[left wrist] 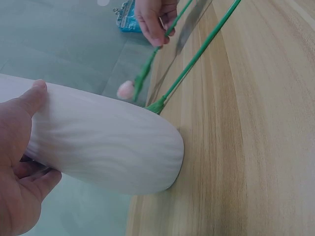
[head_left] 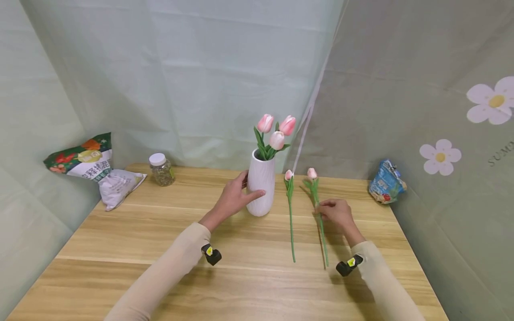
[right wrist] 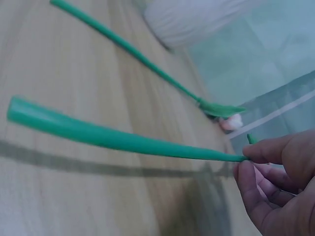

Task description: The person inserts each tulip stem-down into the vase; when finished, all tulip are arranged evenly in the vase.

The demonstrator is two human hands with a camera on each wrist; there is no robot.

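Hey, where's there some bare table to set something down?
The table is bare between the jar and left hand, and in front of the vase, between the sleeves. A smaller free patch lies between the right hand and blue bag. It's crowded from the vase to the right hand, where a loose tulip lies beside the held tulip.

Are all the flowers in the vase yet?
Not quite. Done: three pink flowers stand in the white vase. In hand: the right hand pinches a fourth flower by its stem, while the left hand holds the vase. Left: that one and a fifth flower, lying on the table, probably go in too.
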